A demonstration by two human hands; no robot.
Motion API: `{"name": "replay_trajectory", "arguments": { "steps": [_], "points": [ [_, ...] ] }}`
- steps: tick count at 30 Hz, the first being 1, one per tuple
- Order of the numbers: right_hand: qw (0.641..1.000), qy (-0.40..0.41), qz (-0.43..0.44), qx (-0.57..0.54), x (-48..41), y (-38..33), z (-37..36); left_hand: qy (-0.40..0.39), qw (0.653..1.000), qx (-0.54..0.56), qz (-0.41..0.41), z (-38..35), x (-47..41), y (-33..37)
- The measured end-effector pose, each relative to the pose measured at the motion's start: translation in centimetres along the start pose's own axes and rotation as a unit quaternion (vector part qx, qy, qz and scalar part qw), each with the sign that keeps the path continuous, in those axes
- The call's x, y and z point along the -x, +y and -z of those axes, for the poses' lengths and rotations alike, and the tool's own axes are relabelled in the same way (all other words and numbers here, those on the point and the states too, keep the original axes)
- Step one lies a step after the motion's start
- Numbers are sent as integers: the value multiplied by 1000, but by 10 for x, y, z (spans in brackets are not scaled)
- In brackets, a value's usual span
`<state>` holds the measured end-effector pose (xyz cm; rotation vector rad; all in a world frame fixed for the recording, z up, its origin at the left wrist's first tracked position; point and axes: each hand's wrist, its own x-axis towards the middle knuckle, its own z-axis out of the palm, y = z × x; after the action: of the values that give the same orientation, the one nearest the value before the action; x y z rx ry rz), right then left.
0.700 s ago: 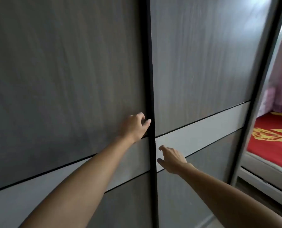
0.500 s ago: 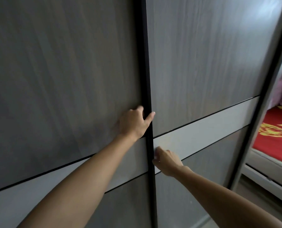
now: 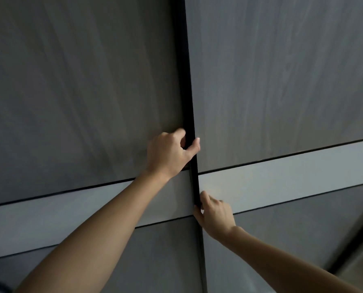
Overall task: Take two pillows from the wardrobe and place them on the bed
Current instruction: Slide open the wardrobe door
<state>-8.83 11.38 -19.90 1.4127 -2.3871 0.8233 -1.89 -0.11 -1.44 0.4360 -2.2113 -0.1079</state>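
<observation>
Wardrobe (image 3: pixel 282 70) front fills nearly the whole view: two flat sliding door panels, matte grey-brown wood-grain laminate with vertical streaks, both closed. Left door (image 3: pixel 81 81) and right door (image 3: pixel 282 240) are each crossed by a pale, smooth, ungrained horizontal band (image 3: pixel 292 176), edged top and bottom with thin dark grooves; more grained laminate below it. Band on the left door sits lower in frame than on the right, wide-angle skew. Black vertical strip (image 3: pixel 189 81), narrow, straight and slightly glossy, runs top to bottom where the doors meet, near frame centre. Second dark frame edge (image 3: pixel 358 240) slants along the lower right corner, with a sliver of blurred lighter surface beyond it, not identifiable. Two bare forearms come up from the bottom edge. Left hand (image 3: pixel 168 153) is on the strip just above the band: fingers (image 3: pixel 179 132) curled into the strip's left side, thumb (image 3: pixel 194 145) hooked across to its right side, so pinched on the strip. Right hand (image 3: pixel 216 214) is lower, at the band's bottom edge on the right door: fingers folded together against the strip's right side, tips hidden in the seam, so can't tell whether they grip it or just press. Pillows: not visible with doors shut, location can't be told. Slight motion blur throughout.
</observation>
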Motion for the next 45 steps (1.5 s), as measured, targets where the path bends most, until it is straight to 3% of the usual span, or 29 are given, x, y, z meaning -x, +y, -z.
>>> {"name": "replay_trajectory", "arguments": {
  "steps": [21,34,39,45],
  "points": [
    [984,-146,80,66,-5,-198,-59,-26,991,-72,113,152,70,-168],
    [988,-115,35,101,-19,-215,-58,-64,960,-163,220,223,123,-243],
    [987,-100,34,124,-22,-218,-51,-76,960,-194,189,220,130,-239],
    [985,-87,-8,148,-6,-183,-26,-98,977,-130,140,194,115,-209]
  ]
}}
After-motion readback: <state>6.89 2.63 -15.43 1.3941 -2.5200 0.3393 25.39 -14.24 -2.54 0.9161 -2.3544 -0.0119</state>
